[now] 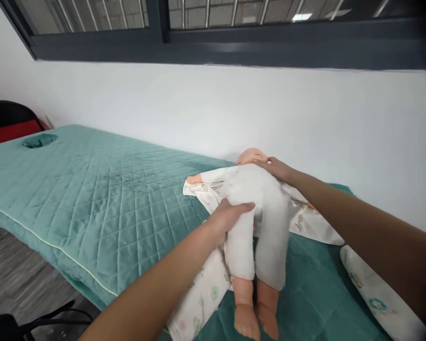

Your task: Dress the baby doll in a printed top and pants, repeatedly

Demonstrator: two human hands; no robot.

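A baby doll (250,184) in a white one-piece lies on the bed, bare feet toward me and head at the wall side. My left hand (229,218) grips the doll's thigh on the left, thumb across the front and the other fingers hidden. At the doll's head and shoulder, my right hand (275,169) is closed around its far side, fingers partly hidden. Beneath the doll is a spread light garment (319,225), its sides reaching out left and right. Printed white cloth (209,293) lies by the doll's legs, partly behind my left forearm.
The green quilted bed cover (92,199) runs along the white wall, with a round hole (39,140) at its far left. A white printed cloth item (376,293) lies at right. Black cables (60,315) hang near the lower left edge. A barred window (213,42) is above.
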